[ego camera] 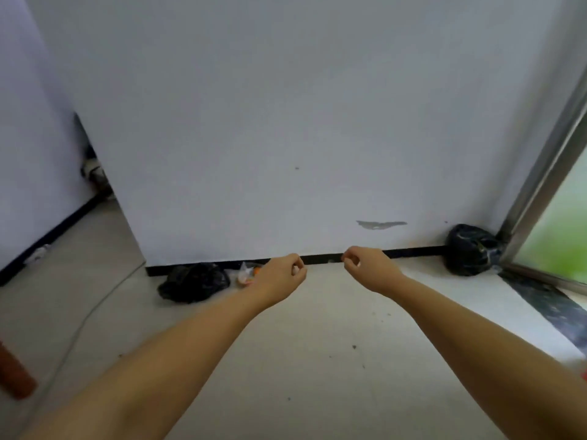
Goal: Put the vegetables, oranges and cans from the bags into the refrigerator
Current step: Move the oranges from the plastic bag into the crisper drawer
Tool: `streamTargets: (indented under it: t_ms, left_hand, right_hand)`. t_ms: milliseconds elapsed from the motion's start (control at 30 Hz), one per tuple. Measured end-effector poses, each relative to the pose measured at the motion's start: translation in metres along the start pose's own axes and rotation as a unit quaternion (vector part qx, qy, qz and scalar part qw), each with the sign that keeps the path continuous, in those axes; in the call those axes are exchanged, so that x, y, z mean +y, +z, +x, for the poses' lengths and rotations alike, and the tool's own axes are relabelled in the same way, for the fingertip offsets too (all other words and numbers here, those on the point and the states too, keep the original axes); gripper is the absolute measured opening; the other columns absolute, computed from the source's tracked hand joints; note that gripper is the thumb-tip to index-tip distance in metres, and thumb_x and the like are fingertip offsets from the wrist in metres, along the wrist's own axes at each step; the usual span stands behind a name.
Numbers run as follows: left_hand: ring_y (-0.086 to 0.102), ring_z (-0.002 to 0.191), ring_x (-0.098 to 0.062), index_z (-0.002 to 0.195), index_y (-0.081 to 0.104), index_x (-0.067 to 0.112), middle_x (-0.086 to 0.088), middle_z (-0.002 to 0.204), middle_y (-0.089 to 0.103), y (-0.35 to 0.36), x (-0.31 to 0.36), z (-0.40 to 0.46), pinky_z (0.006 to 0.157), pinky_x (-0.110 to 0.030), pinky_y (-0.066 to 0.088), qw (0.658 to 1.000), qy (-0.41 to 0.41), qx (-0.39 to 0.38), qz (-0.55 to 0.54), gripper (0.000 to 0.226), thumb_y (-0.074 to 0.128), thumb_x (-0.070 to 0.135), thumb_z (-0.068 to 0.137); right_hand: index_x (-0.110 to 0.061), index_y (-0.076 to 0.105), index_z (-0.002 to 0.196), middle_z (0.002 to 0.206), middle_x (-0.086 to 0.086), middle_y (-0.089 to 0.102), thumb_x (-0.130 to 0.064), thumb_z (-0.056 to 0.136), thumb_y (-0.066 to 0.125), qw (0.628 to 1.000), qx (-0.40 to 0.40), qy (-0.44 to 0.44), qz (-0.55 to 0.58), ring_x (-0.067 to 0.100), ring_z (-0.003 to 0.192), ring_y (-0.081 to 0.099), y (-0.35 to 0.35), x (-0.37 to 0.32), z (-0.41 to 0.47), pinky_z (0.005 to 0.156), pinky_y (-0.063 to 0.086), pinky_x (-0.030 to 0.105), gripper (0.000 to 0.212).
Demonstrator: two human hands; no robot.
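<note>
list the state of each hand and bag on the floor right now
left hand: loosely curled, empty
right hand: loosely curled, empty
left black bag: slumped on the floor by the wall
clear bag: on the floor, orange inside
right black bag: bundled in the corner

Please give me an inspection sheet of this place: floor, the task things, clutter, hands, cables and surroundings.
Surface: pale tiled floor, few dark specks.
Job's things: crumpled black plastic bag at the wall base; clear plastic bag with orange items beside it; knotted black plastic bag in the right corner. Refrigerator: nothing seen.
Clutter: reddish-brown cylinder at left edge.
Hands: left hand and right hand loosely curled, empty.
Cables: thin pale cord on floor.
Surroundings: white wall, black skirting, metal-framed window.
</note>
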State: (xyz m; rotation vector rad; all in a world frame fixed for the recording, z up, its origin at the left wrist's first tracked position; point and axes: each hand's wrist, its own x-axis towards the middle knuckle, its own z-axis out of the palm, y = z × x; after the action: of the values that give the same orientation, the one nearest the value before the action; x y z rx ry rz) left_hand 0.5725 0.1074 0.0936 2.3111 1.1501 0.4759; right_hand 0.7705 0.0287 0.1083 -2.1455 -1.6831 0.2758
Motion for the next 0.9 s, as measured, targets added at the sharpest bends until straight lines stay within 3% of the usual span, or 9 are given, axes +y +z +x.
streamTargets:
  t_ms: [67,200,333,467,600,800,900]
  left_hand:
    - [0.056,0.072,-0.012,0.093,0.06,0.019,0.01,0.074,0.061,-0.016,-0.046,0.002,0.081,-0.035,0.048,0.999,-0.036,0.013,0.003,0.016,0.05,0.032,0.092]
    - [0.055,0.071,-0.019,0.092,0.06,0.013,0.0,0.076,0.061,-0.029,-0.115,0.015,0.067,-0.029,0.044,0.995,-0.089,0.034,-0.012,0.016,0.052,0.026,0.092]
    - [0.06,0.076,-0.022,0.087,0.057,0.022,-0.004,0.082,0.064,-0.033,-0.166,0.051,0.071,-0.035,0.05,0.992,-0.124,0.011,-0.025,0.009,0.051,0.027,0.091]
    - [0.057,0.07,-0.016,0.084,0.056,0.023,0.006,0.072,0.058,-0.053,-0.209,0.125,0.066,-0.031,0.046,0.991,-0.134,0.008,-0.004,0.01,0.052,0.029,0.092]
    - [0.058,0.071,-0.017,0.088,0.06,0.018,0.006,0.073,0.059,-0.081,-0.243,0.207,0.071,-0.037,0.05,0.986,-0.163,0.022,-0.017,0.016,0.052,0.03,0.092]
    - [0.062,0.075,-0.021,0.084,0.057,0.023,0.003,0.073,0.062,-0.094,-0.281,0.304,0.072,-0.04,0.052,0.983,-0.18,0.02,-0.027,0.01,0.053,0.028,0.092]
    - [0.058,0.073,-0.019,0.085,0.057,0.024,0.006,0.072,0.059,-0.091,-0.309,0.349,0.072,-0.038,0.052,0.982,-0.183,-0.006,-0.033,0.01,0.051,0.026,0.092]
  right_hand:
    - [-0.019,0.061,0.112,0.105,-0.001,0.065,-0.03,0.094,0.044,1.0,-0.024,-0.015,-0.003,0.018,0.09,0.061,0.032,-0.027,0.028,0.078,0.052,0.034,0.027]
    - [-0.018,0.062,0.114,0.108,0.001,0.066,-0.03,0.095,0.044,0.995,-0.08,-0.053,-0.022,0.02,0.094,0.061,0.087,-0.061,0.082,0.081,0.053,0.035,0.029]
    - [-0.018,0.061,0.115,0.11,0.003,0.066,-0.03,0.095,0.044,0.989,-0.121,-0.075,-0.029,0.022,0.096,0.062,0.123,-0.076,0.149,0.083,0.052,0.036,0.029]
    - [-0.018,0.061,0.114,0.111,0.004,0.067,-0.028,0.095,0.044,0.986,-0.144,-0.082,-0.025,0.023,0.097,0.062,0.145,-0.081,0.236,0.084,0.052,0.037,0.028]
    - [-0.015,0.061,0.113,0.1,0.005,0.065,-0.024,0.095,0.042,0.984,-0.164,-0.073,0.0,0.02,0.083,0.06,0.153,-0.085,0.327,0.079,0.051,0.036,0.028]
    - [-0.016,0.061,0.115,0.109,0.008,0.066,-0.024,0.096,0.039,0.975,-0.201,-0.088,-0.03,0.023,0.091,0.061,0.169,-0.087,0.438,0.08,0.05,0.034,0.03]
    - [-0.017,0.06,0.116,0.113,0.006,0.065,-0.025,0.096,0.04,0.973,-0.212,-0.09,-0.027,0.017,0.084,0.057,0.183,-0.087,0.487,0.079,0.05,0.032,0.03]
